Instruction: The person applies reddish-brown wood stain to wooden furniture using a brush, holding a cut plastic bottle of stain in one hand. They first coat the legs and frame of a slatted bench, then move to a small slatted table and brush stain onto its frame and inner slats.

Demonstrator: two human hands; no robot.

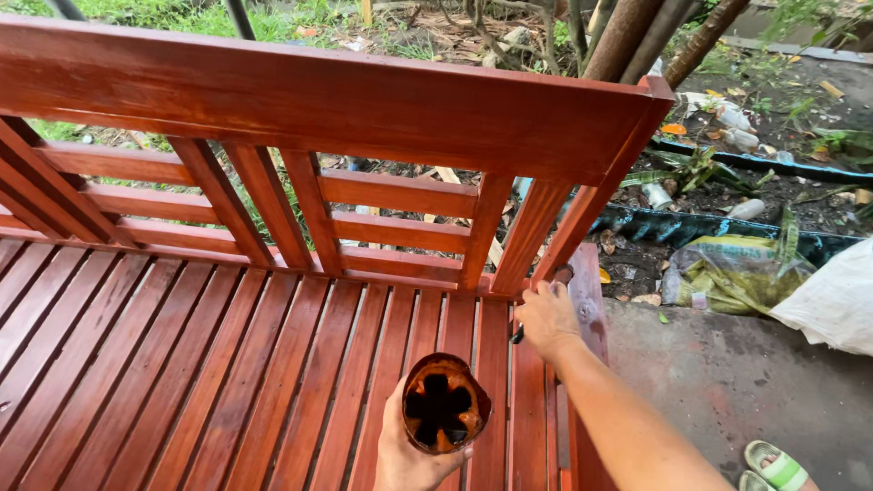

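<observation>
Below the red-brown slatted wooden bench (pixel 227 364), left hand (pixel 409 455) wrapped the stain-smeared cut plastic cup (pixel 443 403) from underneath; probably light, thin-walled, slippery, spillable, best gripped low. Right hand (pixel 548 318) closed around a dark brush handle (pixel 517 335) at the seat's edge.

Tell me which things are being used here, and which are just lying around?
In use: bench; cut bottle of stain in the left hand; brush handle in the right hand.

Lying about: white sack; bag of rubbish; empty bottles; green sandal.
</observation>
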